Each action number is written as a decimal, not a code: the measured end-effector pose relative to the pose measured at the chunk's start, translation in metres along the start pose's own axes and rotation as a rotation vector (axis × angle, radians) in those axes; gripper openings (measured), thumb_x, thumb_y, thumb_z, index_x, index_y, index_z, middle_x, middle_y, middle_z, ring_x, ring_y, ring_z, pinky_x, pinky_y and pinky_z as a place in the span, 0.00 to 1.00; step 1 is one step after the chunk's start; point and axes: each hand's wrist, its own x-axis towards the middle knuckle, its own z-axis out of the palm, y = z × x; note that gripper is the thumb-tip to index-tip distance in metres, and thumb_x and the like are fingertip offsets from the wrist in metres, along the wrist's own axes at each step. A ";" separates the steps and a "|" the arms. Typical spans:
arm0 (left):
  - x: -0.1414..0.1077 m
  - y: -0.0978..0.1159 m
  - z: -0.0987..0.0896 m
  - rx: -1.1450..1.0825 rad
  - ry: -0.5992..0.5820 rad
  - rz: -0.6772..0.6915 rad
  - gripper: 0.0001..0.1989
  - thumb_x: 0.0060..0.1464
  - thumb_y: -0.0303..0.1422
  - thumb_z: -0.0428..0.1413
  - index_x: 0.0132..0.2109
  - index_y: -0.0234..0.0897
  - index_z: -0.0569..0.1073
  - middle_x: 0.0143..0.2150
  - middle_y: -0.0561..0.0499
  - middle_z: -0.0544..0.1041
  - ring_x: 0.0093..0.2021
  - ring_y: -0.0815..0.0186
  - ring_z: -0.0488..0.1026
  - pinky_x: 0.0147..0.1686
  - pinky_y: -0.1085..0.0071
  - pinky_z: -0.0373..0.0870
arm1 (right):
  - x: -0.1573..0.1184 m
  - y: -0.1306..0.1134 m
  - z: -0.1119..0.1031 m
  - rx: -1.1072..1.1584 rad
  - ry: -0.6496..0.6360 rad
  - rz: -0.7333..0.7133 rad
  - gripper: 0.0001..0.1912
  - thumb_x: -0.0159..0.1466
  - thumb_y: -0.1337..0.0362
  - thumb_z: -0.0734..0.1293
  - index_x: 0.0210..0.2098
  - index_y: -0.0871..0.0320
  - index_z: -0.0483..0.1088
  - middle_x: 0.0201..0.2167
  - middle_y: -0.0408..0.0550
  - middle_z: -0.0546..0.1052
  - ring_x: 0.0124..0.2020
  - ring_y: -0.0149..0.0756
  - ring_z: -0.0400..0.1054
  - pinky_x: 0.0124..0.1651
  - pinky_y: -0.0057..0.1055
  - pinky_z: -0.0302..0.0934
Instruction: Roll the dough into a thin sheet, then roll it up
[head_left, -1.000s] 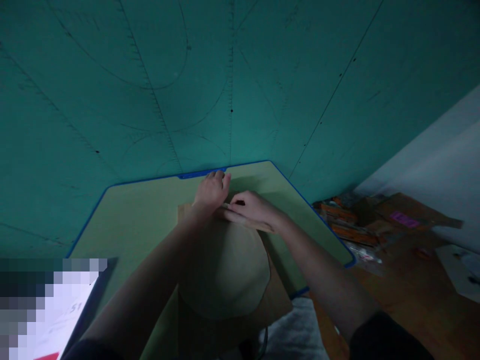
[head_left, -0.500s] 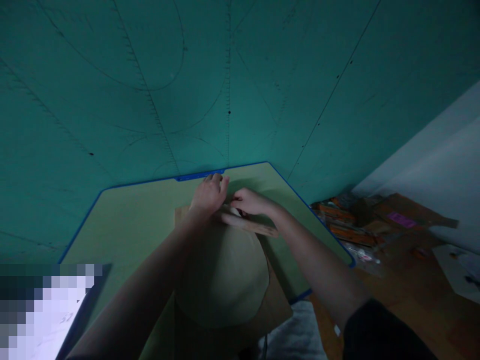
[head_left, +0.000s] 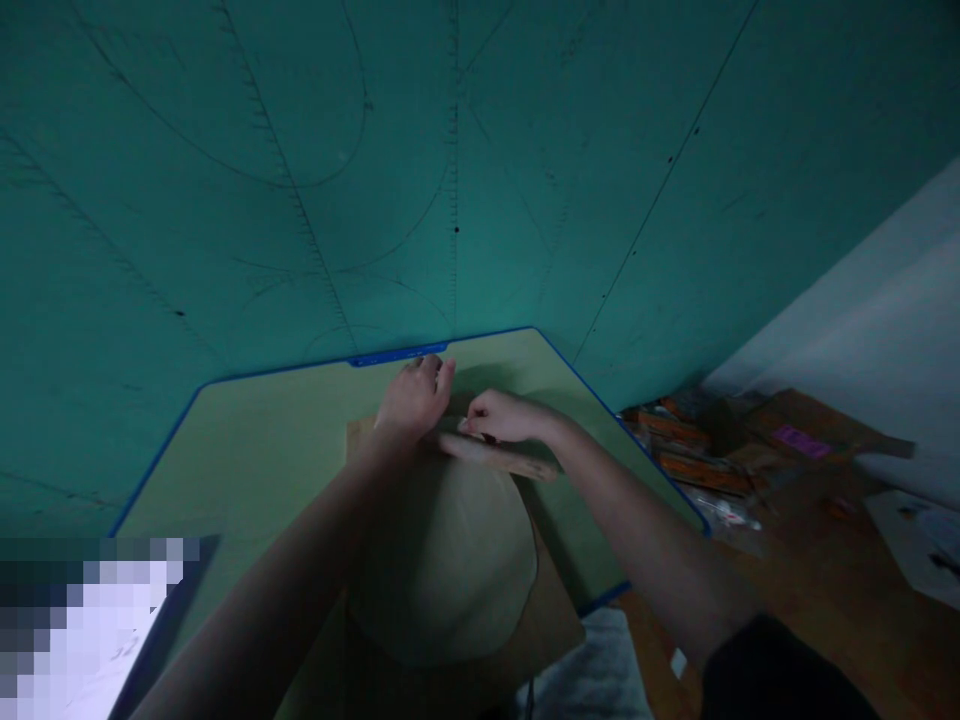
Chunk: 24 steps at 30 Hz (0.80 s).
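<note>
A pale round sheet of dough (head_left: 450,570) lies on a wooden board (head_left: 551,600). Across its far part rests a wooden rolling pin (head_left: 499,458), its left end hidden behind my left wrist. My left hand (head_left: 411,398) is just beyond the pin, fingers curled with the thumb up; whatever the fingertips touch is hidden. Close to the pin's far side, my right hand (head_left: 499,413) has thumb and fingers pinched together at the dough's far edge. A small dark gap shows between this hand and the pin.
The board sits on a light table (head_left: 277,425) with a blue rim, against a green marked wall (head_left: 405,200). At lower left is a partly blurred screen (head_left: 97,650). Cardboard (head_left: 817,420) and clutter lie on the floor at right; a grey cloth (head_left: 600,670) hangs below.
Both hands remain at the dough's far edge, with only slight shifts. The right hand sits a little lower, the rolling pin almost unmoved. The whole view has drifted slightly.
</note>
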 end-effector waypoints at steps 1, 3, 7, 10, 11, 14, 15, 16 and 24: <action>0.000 0.001 -0.001 0.016 -0.015 -0.006 0.25 0.73 0.38 0.33 0.50 0.30 0.72 0.47 0.35 0.77 0.47 0.53 0.76 0.43 0.61 0.70 | 0.001 0.000 -0.001 0.003 -0.009 0.010 0.15 0.68 0.65 0.64 0.24 0.59 0.68 0.21 0.40 0.71 0.22 0.27 0.61 0.26 0.27 0.50; -0.001 0.002 -0.003 0.042 -0.045 -0.002 0.24 0.73 0.37 0.34 0.50 0.30 0.72 0.47 0.36 0.77 0.47 0.54 0.76 0.43 0.62 0.70 | 0.001 0.001 -0.004 0.003 -0.013 0.032 0.15 0.68 0.64 0.65 0.24 0.59 0.69 0.21 0.41 0.73 0.22 0.27 0.63 0.27 0.26 0.52; -0.003 0.004 -0.007 0.073 -0.077 0.009 0.23 0.73 0.36 0.34 0.51 0.30 0.72 0.48 0.36 0.77 0.48 0.55 0.76 0.43 0.64 0.70 | -0.002 0.004 -0.007 -0.032 0.044 0.082 0.13 0.68 0.60 0.67 0.29 0.60 0.72 0.25 0.44 0.77 0.23 0.29 0.65 0.27 0.27 0.52; -0.004 0.004 -0.006 0.090 -0.079 -0.006 0.22 0.72 0.34 0.35 0.52 0.31 0.72 0.48 0.37 0.77 0.47 0.55 0.76 0.43 0.63 0.70 | -0.004 0.004 -0.004 -0.087 0.180 0.090 0.15 0.69 0.54 0.65 0.37 0.60 0.75 0.32 0.50 0.80 0.27 0.32 0.67 0.27 0.29 0.50; -0.004 0.004 -0.006 0.095 -0.079 -0.010 0.21 0.72 0.33 0.36 0.52 0.31 0.72 0.48 0.37 0.77 0.47 0.55 0.77 0.42 0.63 0.70 | -0.004 0.004 -0.002 -0.106 0.227 0.072 0.16 0.69 0.53 0.65 0.39 0.61 0.75 0.35 0.52 0.80 0.29 0.34 0.68 0.27 0.29 0.50; -0.005 0.004 -0.005 0.105 -0.078 -0.022 0.21 0.72 0.33 0.36 0.52 0.33 0.72 0.47 0.38 0.78 0.46 0.56 0.77 0.41 0.64 0.70 | 0.001 0.001 0.004 -0.128 0.292 -0.012 0.13 0.68 0.58 0.65 0.42 0.61 0.76 0.39 0.54 0.82 0.34 0.37 0.71 0.29 0.29 0.53; -0.006 0.004 -0.006 0.108 -0.076 -0.028 0.21 0.72 0.33 0.35 0.52 0.33 0.72 0.47 0.39 0.78 0.45 0.56 0.77 0.40 0.64 0.70 | 0.004 0.000 0.006 -0.122 0.289 -0.040 0.11 0.67 0.61 0.66 0.44 0.61 0.76 0.41 0.54 0.82 0.36 0.37 0.72 0.31 0.29 0.54; -0.007 0.004 -0.006 0.111 -0.073 -0.034 0.22 0.72 0.33 0.35 0.52 0.33 0.72 0.46 0.39 0.78 0.45 0.56 0.77 0.40 0.64 0.70 | 0.007 -0.001 0.008 -0.114 0.279 -0.066 0.11 0.67 0.64 0.66 0.45 0.60 0.76 0.43 0.53 0.82 0.38 0.36 0.73 0.33 0.28 0.56; -0.012 0.001 -0.007 0.093 -0.068 -0.015 0.19 0.71 0.32 0.38 0.51 0.33 0.72 0.46 0.40 0.77 0.46 0.56 0.76 0.43 0.63 0.71 | 0.018 0.000 0.016 -0.106 0.155 -0.243 0.11 0.66 0.71 0.64 0.43 0.57 0.79 0.43 0.49 0.83 0.39 0.34 0.75 0.38 0.26 0.61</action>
